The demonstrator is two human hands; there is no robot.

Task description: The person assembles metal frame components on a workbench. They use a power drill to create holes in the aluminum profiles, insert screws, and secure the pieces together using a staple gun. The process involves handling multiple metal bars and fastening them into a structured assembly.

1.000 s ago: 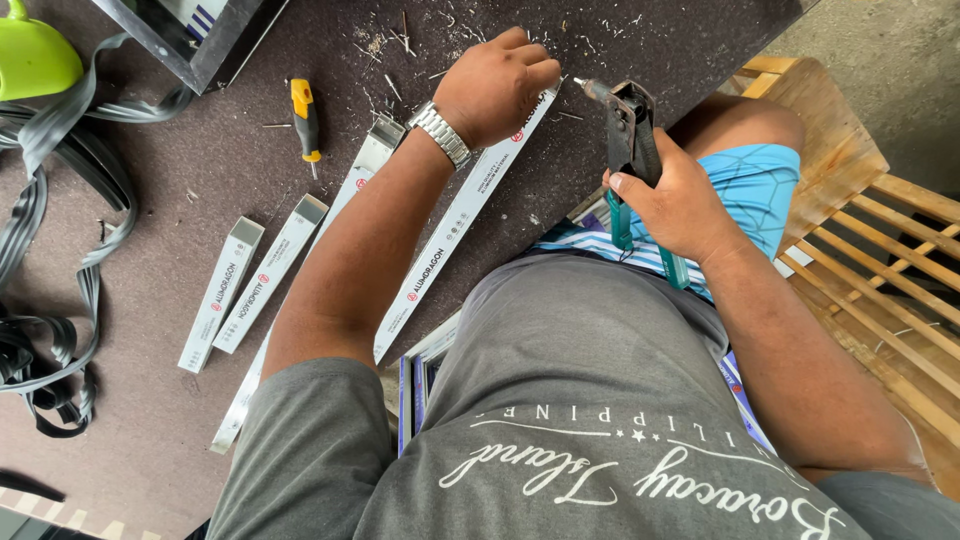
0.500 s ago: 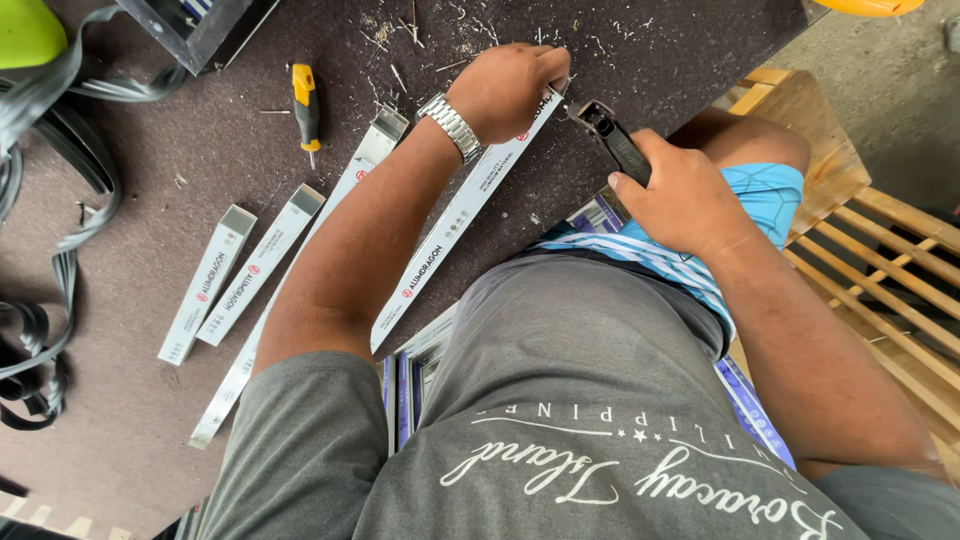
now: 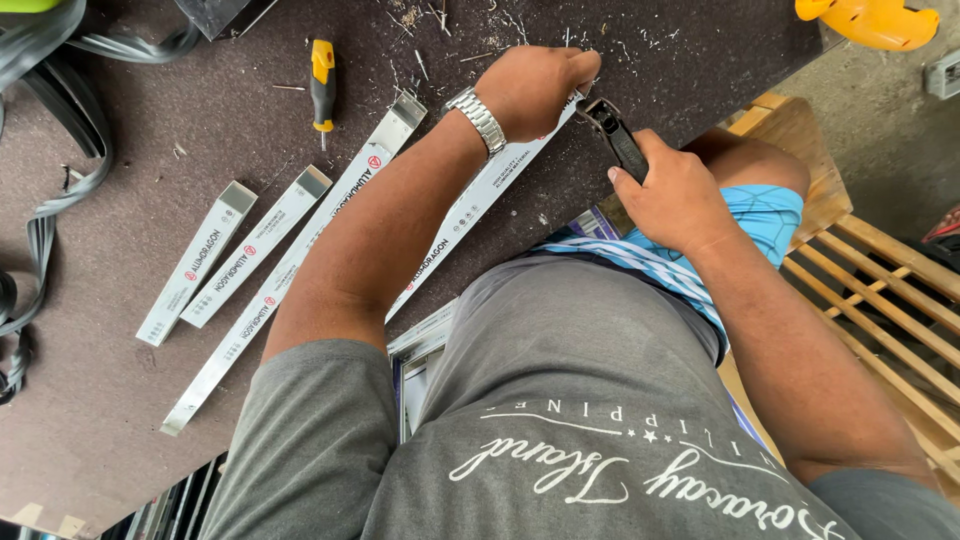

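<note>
The left hand (image 3: 535,88) is closed in a grip on the far end of a long white strip (image 3: 470,205), pressing it to the dark tabletop (image 3: 700,50). The right hand (image 3: 675,195) is clamped around the handles of black pliers (image 3: 612,135), whose nose touches the strip's end beside the left fingers. Three more white strips (image 3: 250,262) lie to the left, parallel. A yellow-handled screwdriver (image 3: 321,80) lies beyond them, and grey rubber cords (image 3: 60,200) curl at the left edge.
</note>
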